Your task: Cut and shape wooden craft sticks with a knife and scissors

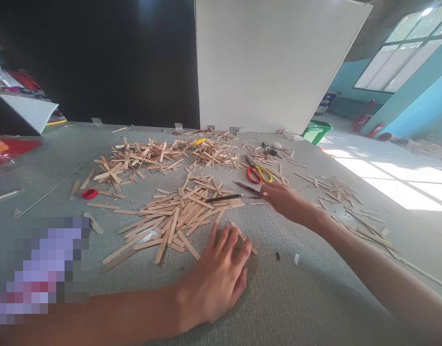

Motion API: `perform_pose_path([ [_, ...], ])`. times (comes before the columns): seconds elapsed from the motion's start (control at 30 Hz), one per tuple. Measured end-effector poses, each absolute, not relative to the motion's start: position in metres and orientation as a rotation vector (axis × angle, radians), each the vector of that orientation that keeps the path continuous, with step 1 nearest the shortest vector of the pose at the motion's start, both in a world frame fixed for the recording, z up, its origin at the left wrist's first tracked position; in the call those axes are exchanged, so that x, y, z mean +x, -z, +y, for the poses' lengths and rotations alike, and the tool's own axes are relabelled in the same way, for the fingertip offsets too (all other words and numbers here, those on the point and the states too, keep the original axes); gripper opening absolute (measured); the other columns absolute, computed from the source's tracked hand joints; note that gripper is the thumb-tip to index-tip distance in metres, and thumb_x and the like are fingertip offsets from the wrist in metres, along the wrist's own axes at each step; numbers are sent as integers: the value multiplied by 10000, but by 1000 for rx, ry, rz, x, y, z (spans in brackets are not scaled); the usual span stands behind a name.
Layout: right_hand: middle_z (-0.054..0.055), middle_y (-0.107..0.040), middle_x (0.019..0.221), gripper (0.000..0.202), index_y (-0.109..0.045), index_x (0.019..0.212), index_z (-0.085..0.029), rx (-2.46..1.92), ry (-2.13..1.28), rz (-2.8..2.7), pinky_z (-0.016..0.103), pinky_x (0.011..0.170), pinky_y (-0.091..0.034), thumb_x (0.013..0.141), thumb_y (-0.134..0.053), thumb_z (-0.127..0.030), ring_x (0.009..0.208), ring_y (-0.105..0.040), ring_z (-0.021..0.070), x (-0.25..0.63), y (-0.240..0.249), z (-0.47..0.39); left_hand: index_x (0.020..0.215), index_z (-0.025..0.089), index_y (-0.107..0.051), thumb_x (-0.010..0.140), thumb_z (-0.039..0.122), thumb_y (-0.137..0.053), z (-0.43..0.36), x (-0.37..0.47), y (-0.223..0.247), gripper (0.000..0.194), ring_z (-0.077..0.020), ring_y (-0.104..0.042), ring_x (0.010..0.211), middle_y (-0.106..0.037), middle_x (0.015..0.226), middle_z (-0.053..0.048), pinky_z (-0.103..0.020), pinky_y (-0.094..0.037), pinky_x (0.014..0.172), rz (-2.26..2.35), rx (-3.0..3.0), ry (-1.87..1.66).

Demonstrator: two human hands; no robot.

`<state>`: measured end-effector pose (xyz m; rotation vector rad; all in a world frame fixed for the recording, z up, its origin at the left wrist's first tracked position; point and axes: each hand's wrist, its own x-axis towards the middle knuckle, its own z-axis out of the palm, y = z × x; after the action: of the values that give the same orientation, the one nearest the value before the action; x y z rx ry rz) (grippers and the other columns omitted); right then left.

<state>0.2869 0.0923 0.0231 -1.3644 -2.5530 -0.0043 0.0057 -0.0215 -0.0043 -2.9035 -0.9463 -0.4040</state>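
My left hand [226, 269] rests on the grey table with its fingers stretched out and apart. A single wooden craft stick [246, 240] with a small dark mark lies at its fingertips. Left of the hand spreads a loose pile of craft sticks [175, 214]. My right hand [284, 199] reaches in from the right, its fingers closed on the near end of a dark, slender pointed tool [246, 186], perhaps tweezers. On the pile's right edge lies a black pen [224, 197]. Scissors with one red and one yellow handle [258, 173] sit just beyond the right hand.
Heaped stick pieces [145, 156] line the back of the table, below a black and white upright panel [271, 62]. A red ring [89, 193] lies left. More thin sticks [339, 190] are scattered right. A green bin [317, 130] stands beyond the table.
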Motion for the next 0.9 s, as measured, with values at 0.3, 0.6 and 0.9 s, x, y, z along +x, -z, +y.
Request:
perform_pose_path([
  [0.3,34,-640,745,271,-566,1221,-185,-1489,-224,-2270,323,616,-368,1055,-358,-233,604,-543,189,274,-37,84,1449,106,-513,1060,375,-399,-21,5,8,486,-415,-472,1423,-509,1523,-238,-651,-337,1169,-945,-2867,367],
  [0.6,31,-729,923,343,-717,1237,-249,-1357,-698,-2180,277,561,-397,1013,-466,-316,641,-545,149,261,-61,69,1414,86,-532,1064,366,-377,-21,7,7,475,-436,-483,1401,-521,1497,-257,-674,-331,1153,-956,-2867,347],
  [0.9,68,-736,997,437,-606,1433,-237,-1284,-839,-2192,276,612,-466,1015,-479,-249,734,-600,153,258,-60,66,1460,109,-488,1074,376,-340,-21,4,8,492,-437,-445,1431,-487,1530,-245,-680,-325,1167,-964,-2873,303],
])
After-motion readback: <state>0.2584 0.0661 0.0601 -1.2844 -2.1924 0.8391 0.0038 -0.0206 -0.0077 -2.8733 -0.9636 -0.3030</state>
